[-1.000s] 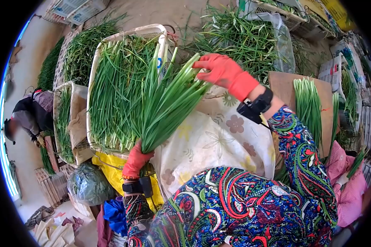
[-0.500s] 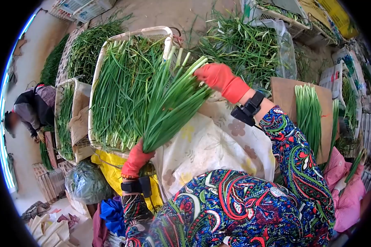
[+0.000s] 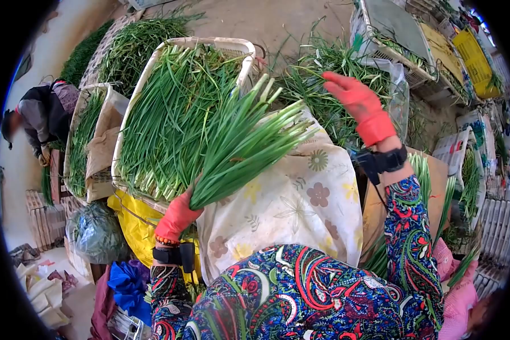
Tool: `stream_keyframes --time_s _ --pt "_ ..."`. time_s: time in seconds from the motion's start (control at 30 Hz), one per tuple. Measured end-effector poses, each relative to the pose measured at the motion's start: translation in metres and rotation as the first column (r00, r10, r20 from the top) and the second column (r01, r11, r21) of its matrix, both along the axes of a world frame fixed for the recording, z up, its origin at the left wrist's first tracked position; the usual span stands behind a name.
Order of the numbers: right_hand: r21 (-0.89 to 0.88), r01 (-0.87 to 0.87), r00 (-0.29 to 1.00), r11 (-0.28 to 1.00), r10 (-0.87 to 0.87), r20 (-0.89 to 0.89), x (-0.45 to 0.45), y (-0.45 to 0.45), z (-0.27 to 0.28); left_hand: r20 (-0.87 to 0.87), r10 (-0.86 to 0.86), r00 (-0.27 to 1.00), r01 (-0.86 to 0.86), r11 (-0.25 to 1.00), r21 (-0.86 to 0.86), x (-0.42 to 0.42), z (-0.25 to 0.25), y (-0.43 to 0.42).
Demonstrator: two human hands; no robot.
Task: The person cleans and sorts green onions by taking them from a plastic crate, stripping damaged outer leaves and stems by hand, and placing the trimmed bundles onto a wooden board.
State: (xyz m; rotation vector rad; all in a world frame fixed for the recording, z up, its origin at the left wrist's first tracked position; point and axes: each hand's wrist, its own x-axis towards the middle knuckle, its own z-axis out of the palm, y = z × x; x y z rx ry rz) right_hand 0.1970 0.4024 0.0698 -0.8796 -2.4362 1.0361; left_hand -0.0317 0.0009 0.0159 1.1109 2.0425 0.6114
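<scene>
Green bunch (image 3: 238,150) in left hand (image 3: 178,217)

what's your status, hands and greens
Left grip closed around bunch at leafy end. Right grip clear of bunch, over loose pile in view; unclear if holding a strand. Nothing seen blocking bunch.

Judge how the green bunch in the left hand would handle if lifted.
The green bunch would probably flex and fan out: its pale ends splay apart, no tie visible. It is likely light, since the left hand alone holds it. Its thin leaves may bruise.
</scene>
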Motion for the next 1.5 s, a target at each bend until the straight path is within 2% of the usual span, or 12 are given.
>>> stream_keyframes --time_s 0.1,0.17,0.27,0.53,0.67,0.83,1.0,1.03,1.1,1.27,1.37,1.5 --pt "0.176 -0.445 0.891 0.878 0.453 -0.005 -0.010 -0.022 -0.009 -0.080 -0.017 0.997 0.017 1.000 -0.011 0.009 0.016 0.010" --pt "-0.216 -0.041 0.962 0.976 0.097 0.255 -0.056 -0.041 -0.006 -0.129 -0.023 0.991 0.016 0.999 -0.052 0.009 0.020 0.011" --pt "0.246 -0.264 0.922 0.932 0.169 0.348 -0.074 -0.037 -0.031 -0.135 -0.031 0.990 0.029 0.999 -0.013 0.010 0.024 0.013" --pt "-0.752 -0.163 0.967 0.638 0.253 0.006 -0.062 -0.029 -0.027 -0.131 -0.033 0.991 0.035 0.999 0.018 0.006 0.018 0.012" --pt "-0.874 -0.231 0.968 0.428 0.192 -0.162 -0.056 -0.019 -0.044 -0.117 -0.020 0.993 0.020 1.000 -0.001 0.007 0.016 0.013" --pt "-0.481 -0.119 0.983 0.869 0.172 0.066 -0.052 -0.006 -0.052 -0.110 -0.041 0.993 0.043 0.999 0.013 0.007 0.023 0.017" --pt "-0.274 0.132 0.932 0.953 -0.214 -0.293 0.017 0.092 -0.056 -0.065 -0.026 0.998 0.026 1.000 -0.001 0.007 0.024 0.014" --pt "-0.518 0.286 0.828 0.806 -0.480 -0.290 0.038 0.118 -0.062 -0.061 -0.018 0.998 0.018 1.000 0.001 0.006 0.022 0.013" --pt "0.240 0.563 0.755 0.790 -0.611 0.238 0.086 0.140 -0.059 -0.066 -0.012 0.998 0.013 1.000 0.006 0.007 0.020 0.010" --pt "-0.286 -0.100 0.973 0.953 0.035 -0.227 0.034 0.008 -0.012 -0.104 0.008 0.995 -0.003 0.999 0.050 0.010 0.014 0.011" --pt "0.061 -0.400 0.913 0.914 0.393 0.107 0.000 -0.093 -0.016 -0.176 0.002 0.984 0.005 0.999 0.040 0.018 0.019 0.014" --pt "0.113 -0.246 0.969 0.963 0.246 0.015 -0.044 -0.168 -0.050 -0.208 0.004 0.978 0.005 0.999 0.043 0.021 0.020 0.011"
